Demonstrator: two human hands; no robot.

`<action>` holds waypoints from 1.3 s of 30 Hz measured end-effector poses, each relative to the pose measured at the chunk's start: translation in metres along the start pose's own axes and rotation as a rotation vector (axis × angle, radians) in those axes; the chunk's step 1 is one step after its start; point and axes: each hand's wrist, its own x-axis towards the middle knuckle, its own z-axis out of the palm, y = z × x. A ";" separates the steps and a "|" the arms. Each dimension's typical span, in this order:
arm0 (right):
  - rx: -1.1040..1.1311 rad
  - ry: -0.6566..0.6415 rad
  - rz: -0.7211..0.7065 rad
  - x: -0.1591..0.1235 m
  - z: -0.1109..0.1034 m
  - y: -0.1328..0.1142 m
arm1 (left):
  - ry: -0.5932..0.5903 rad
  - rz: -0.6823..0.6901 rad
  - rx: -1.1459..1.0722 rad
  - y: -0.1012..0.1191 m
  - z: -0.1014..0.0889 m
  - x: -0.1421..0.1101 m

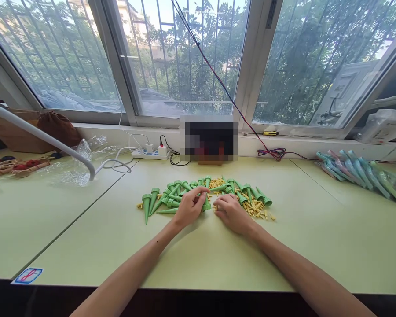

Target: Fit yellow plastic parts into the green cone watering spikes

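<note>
Head view: your left hand [190, 206] is closed, fingers curled around a green spike [207, 206]; your right hand [231, 212] pinches a small yellow fitting [215, 207]. On the table's near left corner, a blue-bordered sticker [29, 275] carries a red mark, not clearly legible; print on the plastic bag [386, 126] at right is too small to read. The held spike sits at your left fingertips, capped end toward you, its long axis running roughly away; its tip is hidden.

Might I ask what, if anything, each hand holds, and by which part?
The left hand holds a green spike, apparently near its wide end; with the right hand, I cannot tell.
</note>
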 end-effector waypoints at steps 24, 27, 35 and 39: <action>0.372 0.302 0.036 0.000 -0.002 -0.009 | 0.009 0.028 0.050 0.004 0.002 0.001; 0.405 0.352 0.056 0.000 -0.003 -0.011 | 0.000 0.039 0.078 0.003 0.003 0.000; 0.422 0.421 0.112 -0.001 -0.002 -0.015 | -0.022 0.105 0.130 -0.001 0.013 -0.005; 0.444 0.433 0.131 -0.001 -0.001 -0.015 | -0.037 0.099 0.127 -0.002 0.014 -0.006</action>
